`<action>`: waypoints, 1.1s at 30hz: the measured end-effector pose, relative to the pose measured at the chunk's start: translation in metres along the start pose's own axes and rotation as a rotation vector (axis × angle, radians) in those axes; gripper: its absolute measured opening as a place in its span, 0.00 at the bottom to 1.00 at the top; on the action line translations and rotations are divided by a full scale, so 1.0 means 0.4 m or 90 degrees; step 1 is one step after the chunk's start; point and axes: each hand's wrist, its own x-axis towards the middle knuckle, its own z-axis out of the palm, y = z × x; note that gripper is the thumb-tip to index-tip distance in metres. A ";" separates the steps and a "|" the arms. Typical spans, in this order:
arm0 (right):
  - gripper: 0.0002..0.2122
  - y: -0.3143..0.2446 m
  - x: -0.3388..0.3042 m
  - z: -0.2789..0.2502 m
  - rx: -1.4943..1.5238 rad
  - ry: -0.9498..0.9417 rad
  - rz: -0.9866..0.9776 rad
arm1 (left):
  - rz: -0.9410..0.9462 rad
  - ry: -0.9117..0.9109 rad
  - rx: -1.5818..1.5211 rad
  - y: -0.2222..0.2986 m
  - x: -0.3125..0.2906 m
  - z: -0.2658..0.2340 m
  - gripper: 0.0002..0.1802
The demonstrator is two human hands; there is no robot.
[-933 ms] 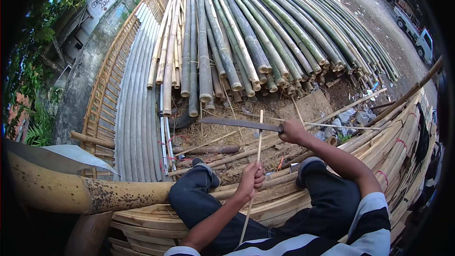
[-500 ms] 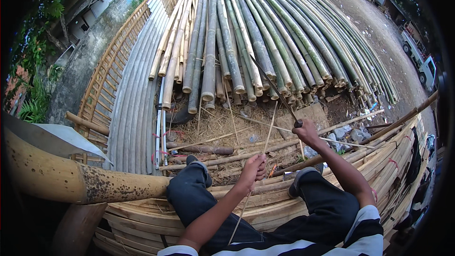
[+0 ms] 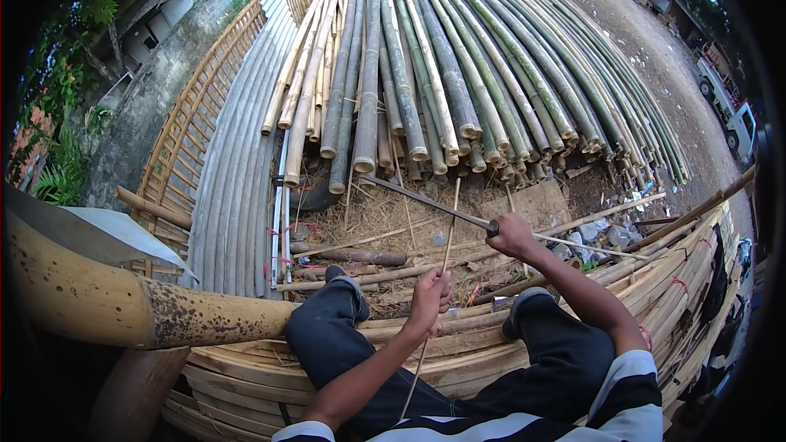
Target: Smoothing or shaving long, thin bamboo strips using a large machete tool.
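Observation:
My left hand is closed round a thin bamboo strip, which runs up and away in front of me and down toward my lap. In my right hand I grip the dark handle of a long-bladed machete. Its blade points to the left and crosses the strip above my left fist; whether the two touch I cannot tell. My legs are bent, one knee on either side of the strip.
Ahead lies a big stack of bamboo poles, cut ends toward me. A thick yellow bamboo pole juts in from the left. Split bamboo slats lie beneath me. Corrugated sheeting and a bamboo lattice stand left; trucks are far right.
The machete has swung down from pointing up and away to lying nearly level, its tip now to the left. My right hand has moved slightly left and down; my left still grips the strip.

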 end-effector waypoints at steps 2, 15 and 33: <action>0.11 0.012 -0.004 -0.008 -0.016 0.025 0.031 | -0.012 -0.024 -0.072 0.025 0.031 0.001 0.09; 0.10 -0.111 -0.058 -0.007 -0.107 -0.065 -0.200 | -0.021 0.013 -0.010 -0.014 -0.002 0.008 0.13; 0.09 0.009 -0.009 0.012 -0.112 0.057 -0.049 | -0.021 -0.018 -0.014 -0.008 0.019 0.010 0.12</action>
